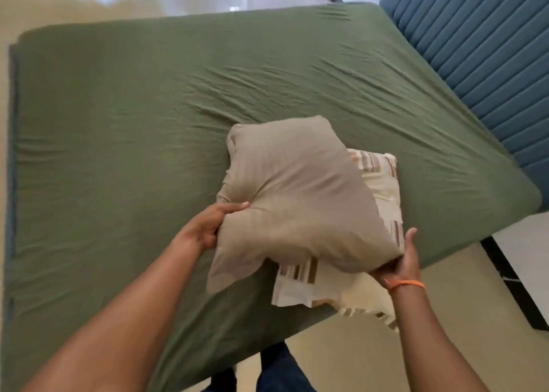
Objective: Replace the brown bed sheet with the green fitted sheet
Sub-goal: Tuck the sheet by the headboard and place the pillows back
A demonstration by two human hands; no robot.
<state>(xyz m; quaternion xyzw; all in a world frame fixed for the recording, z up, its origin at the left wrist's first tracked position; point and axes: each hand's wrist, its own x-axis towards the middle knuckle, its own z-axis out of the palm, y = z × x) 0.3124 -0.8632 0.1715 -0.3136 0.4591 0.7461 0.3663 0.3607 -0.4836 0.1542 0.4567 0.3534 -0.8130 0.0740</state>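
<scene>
The green fitted sheet [148, 124] covers the whole mattress, with light wrinkles across the middle. A tan pillow [297, 201] lies near the bed's near edge, on top of a cream pillow with brown stripes [377, 183]. My left hand [208, 228] grips the tan pillow's left side, thumb on top. My right hand [401, 263] holds its lower right corner, with an orange band on the wrist. No brown sheet is in view.
A blue ribbed headboard [475, 49] runs along the bed's right side. Beige floor [341, 362] lies below the near edge, where my legs show. A dark strip [511, 278] lies on the floor at the right. Bright glass doors stand beyond the far edge.
</scene>
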